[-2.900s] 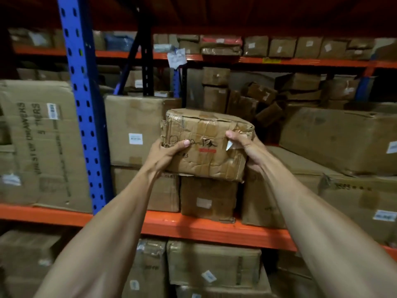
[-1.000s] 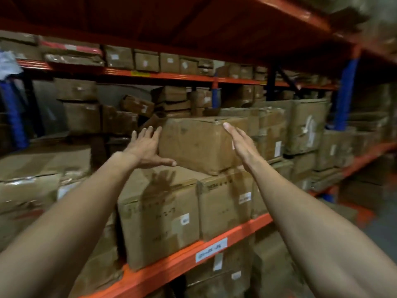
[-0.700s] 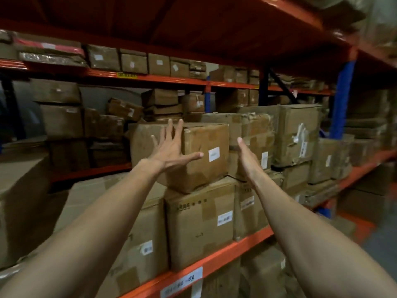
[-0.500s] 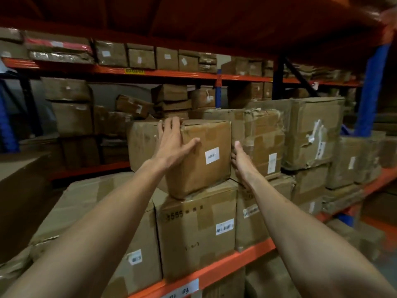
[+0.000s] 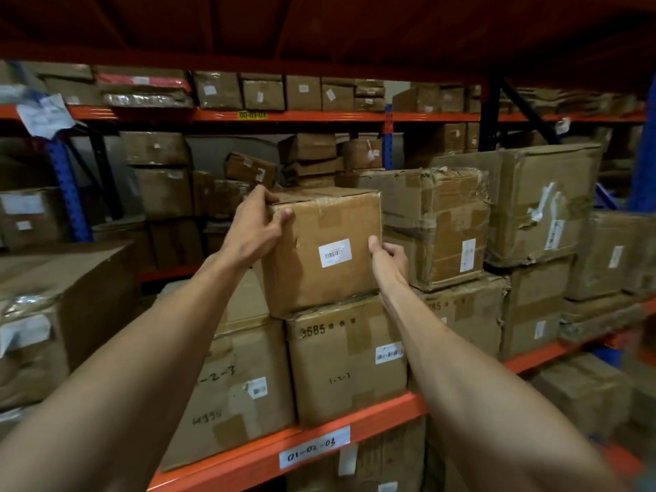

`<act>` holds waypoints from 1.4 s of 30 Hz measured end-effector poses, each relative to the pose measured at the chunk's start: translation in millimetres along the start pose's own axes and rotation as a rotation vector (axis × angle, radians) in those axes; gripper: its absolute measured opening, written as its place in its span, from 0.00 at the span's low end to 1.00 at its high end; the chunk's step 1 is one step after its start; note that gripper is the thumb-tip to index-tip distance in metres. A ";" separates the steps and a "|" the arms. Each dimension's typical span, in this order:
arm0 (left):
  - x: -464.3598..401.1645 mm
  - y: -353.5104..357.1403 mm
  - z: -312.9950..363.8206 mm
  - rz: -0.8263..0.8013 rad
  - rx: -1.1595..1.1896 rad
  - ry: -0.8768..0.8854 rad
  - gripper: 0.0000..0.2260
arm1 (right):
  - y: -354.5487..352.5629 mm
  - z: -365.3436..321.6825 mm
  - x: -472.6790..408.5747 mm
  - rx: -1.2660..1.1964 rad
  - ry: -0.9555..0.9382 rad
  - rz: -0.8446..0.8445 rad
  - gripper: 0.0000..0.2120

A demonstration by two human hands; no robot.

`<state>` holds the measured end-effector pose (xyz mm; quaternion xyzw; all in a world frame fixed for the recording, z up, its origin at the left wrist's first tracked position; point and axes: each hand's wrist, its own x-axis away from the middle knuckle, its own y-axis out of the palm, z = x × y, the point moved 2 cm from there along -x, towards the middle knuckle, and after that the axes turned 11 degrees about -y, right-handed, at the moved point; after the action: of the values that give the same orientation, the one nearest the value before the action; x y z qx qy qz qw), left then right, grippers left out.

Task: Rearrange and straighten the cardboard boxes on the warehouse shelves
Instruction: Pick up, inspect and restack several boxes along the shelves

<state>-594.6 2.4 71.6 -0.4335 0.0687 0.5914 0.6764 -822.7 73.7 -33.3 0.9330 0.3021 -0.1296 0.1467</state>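
Observation:
A brown cardboard box (image 5: 319,275) with a white barcode label sits on top of a larger box marked 3585 (image 5: 344,363) on the orange shelf (image 5: 248,456). My left hand (image 5: 253,230) grips the box's upper left corner, fingers over the top edge and thumb on the front face. My right hand (image 5: 388,259) holds the box's right front edge, fingers tucked into the gap beside a crumpled taped box (image 5: 436,225). The box stands slightly turned relative to the boxes under it.
A box marked 1-2-3 (image 5: 234,385) stands left of the 3585 box. More boxes fill the shelf to the right (image 5: 543,204) and left (image 5: 60,314). Blue uprights (image 5: 71,193) and a rear rack of boxes (image 5: 262,94) stand behind. A shelf tag reads 01-02-03 (image 5: 312,447).
My view swung right from a taped box I held earlier. Both hands reached out open, then closed onto the sides of the labelled box, which now faces me more squarely.

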 end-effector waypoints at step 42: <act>32.4 -108.5 -39.1 -0.134 0.091 -0.587 0.38 | 68.2 -83.9 85.7 -0.446 0.234 -0.130 0.42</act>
<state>-475.5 8.5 82.7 -0.2167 -0.1319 0.6418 0.7237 -701.6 95.6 29.2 0.8648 0.3973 0.0398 0.3044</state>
